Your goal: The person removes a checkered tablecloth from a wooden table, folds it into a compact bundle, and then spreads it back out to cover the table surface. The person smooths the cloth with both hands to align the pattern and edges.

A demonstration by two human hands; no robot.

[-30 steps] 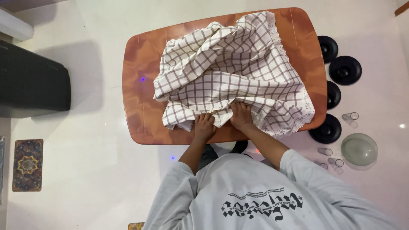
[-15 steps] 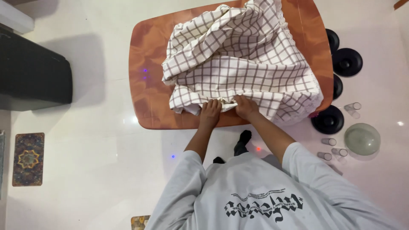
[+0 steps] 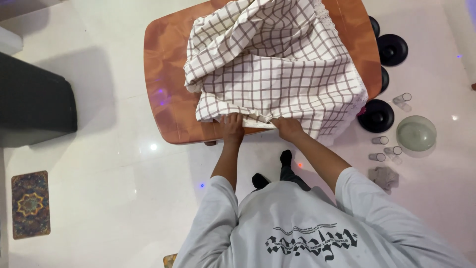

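Both hands sit at the near edge of the wooden table (image 3: 163,74), side by side. My left hand (image 3: 232,128) is curled down over the hem of the checked tablecloth (image 3: 277,64), fingers closed on the fabric right where it meets the table's edge. My right hand (image 3: 287,128) grips the same hem just beside it, closed on the cloth, with the knuckles up and the thumb hidden underneath.

Largest first: the table is a rounded, reddish-brown top on a glossy white floor. Much of its left part is bare, and a strip at the far right shows too. The cloth, white with a grey-brown grid and a lace border, lies heaped over the middle and right of the top. Its right side already hangs over the table's edge, but the left part is bunched in thick folds and does not reach the left end.

As I judge it, the spreading is only partly done: the cloth is on the table and held by one edge, yet it still needs pulling flat and across to the left.

On the floor to the right lie round black discs (image 3: 377,116), a smoky glass bowl (image 3: 416,133) turned over, and several small clear glasses (image 3: 380,140).
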